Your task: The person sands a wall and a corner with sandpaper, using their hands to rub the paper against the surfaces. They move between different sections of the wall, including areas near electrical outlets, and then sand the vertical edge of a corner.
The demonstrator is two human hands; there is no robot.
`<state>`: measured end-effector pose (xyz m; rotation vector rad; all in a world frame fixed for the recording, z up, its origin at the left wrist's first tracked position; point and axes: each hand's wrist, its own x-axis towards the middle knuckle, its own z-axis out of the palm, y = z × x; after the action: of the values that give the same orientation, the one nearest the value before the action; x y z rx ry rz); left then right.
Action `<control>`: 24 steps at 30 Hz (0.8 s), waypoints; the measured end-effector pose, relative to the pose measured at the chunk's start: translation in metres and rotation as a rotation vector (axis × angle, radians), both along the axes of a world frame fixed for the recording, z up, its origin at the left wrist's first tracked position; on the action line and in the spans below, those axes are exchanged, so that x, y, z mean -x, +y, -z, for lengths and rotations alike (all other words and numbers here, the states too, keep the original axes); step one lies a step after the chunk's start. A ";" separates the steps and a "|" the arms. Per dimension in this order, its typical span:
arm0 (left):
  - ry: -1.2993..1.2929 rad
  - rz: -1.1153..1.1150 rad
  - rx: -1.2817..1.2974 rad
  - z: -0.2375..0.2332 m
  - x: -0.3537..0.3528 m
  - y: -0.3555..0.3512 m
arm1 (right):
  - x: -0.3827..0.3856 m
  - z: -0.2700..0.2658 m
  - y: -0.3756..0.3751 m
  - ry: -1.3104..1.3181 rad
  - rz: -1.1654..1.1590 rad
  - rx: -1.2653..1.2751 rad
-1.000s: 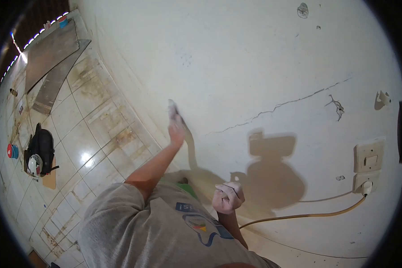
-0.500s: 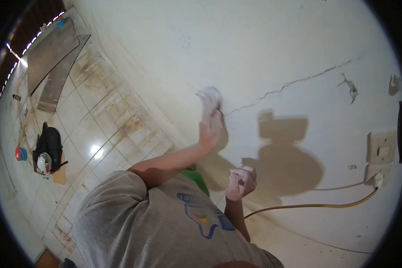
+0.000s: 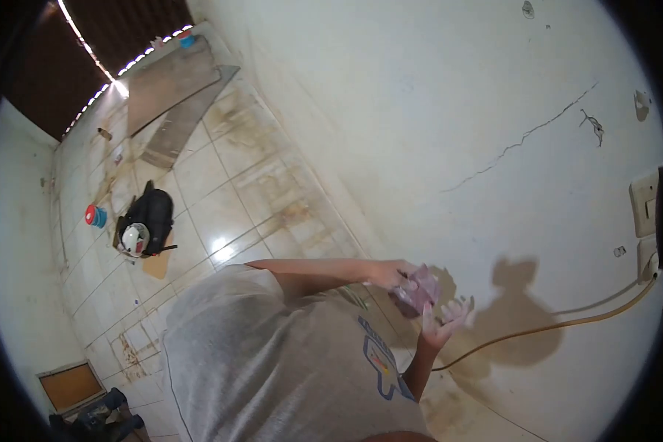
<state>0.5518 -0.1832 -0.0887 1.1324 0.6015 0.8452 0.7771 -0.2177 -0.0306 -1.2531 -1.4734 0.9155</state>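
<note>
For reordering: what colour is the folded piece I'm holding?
The folded piece is pinkish mauve, best in head view.

I count two hands, one left hand (image 3: pixel 390 275) and one right hand (image 3: pixel 446 325), one crumpled pinkish piece (image 3: pixel 419 289) and one grey shirt (image 3: pixel 250 353). Around me there are two brownish boards (image 3: pixel 171 79), two blue-and-red tubs (image 3: pixel 98 216), one black bag (image 3: pixel 155 211), one long crack (image 3: pixel 523 140), one light switch (image 3: pixel 649 208), one plug (image 3: pixel 653 263) and one thick yellowish cable (image 3: pixel 604 317).
</note>
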 end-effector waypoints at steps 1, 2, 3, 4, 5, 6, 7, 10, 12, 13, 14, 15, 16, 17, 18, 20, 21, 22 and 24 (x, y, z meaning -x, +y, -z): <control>-0.062 0.019 -0.015 -0.014 -0.005 -0.018 | -0.011 0.020 -0.014 0.157 -0.057 0.103; -0.130 0.044 -0.040 -0.021 -0.010 -0.027 | -0.025 0.039 -0.027 0.178 -0.177 0.276; -0.114 0.068 -0.001 -0.017 -0.015 -0.036 | -0.030 0.043 -0.038 0.193 -0.285 0.451; -0.103 0.106 0.045 -0.012 -0.023 -0.046 | -0.031 0.052 -0.051 0.312 -0.215 0.505; -0.091 0.161 0.102 -0.007 -0.033 -0.057 | -0.017 0.046 -0.076 0.437 -0.125 0.560; 0.007 0.133 0.021 0.000 -0.042 -0.065 | -0.009 0.038 -0.098 0.569 -0.020 0.615; 0.101 0.117 -0.058 0.008 -0.049 -0.073 | -0.003 0.027 -0.108 0.558 0.019 0.626; 0.408 0.069 -0.377 -0.036 -0.053 -0.093 | -0.002 0.052 -0.135 0.511 0.128 0.604; 0.495 0.133 -0.369 -0.062 -0.052 -0.098 | 0.017 0.037 -0.142 0.573 0.118 0.432; 0.508 0.151 -0.391 -0.069 -0.047 -0.098 | 0.021 0.040 -0.142 0.404 0.106 0.334; 0.511 0.150 -0.412 -0.075 -0.045 -0.099 | 0.016 0.044 -0.142 0.216 0.084 0.244; 0.509 0.120 -0.431 -0.080 -0.044 -0.099 | 0.012 0.045 -0.141 0.012 0.036 0.157; 0.562 0.140 -0.366 -0.089 -0.038 -0.099 | 0.025 0.040 -0.148 0.204 0.137 0.250; 0.624 0.162 -0.304 -0.098 -0.028 -0.095 | 0.029 0.041 -0.153 0.075 0.234 0.274; 0.694 0.182 -0.238 -0.105 -0.016 -0.088 | 0.036 0.045 -0.157 -0.047 0.330 0.301; 0.646 0.092 -0.169 -0.110 0.007 -0.068 | 0.038 0.070 -0.173 0.199 0.300 0.461; 0.619 0.050 -0.138 -0.110 0.016 -0.058 | 0.035 0.080 -0.173 0.323 0.285 0.534; 0.591 0.007 -0.151 -0.108 0.030 -0.049 | 0.032 0.075 -0.167 0.223 0.257 0.533; 0.549 -0.026 -0.174 -0.094 0.068 -0.019 | 0.035 0.085 -0.143 -0.094 0.365 0.474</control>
<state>0.4841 -0.2018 0.0053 1.5337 1.0085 0.6117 0.7417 -0.3606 -0.1159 -1.8610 -1.0706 0.9943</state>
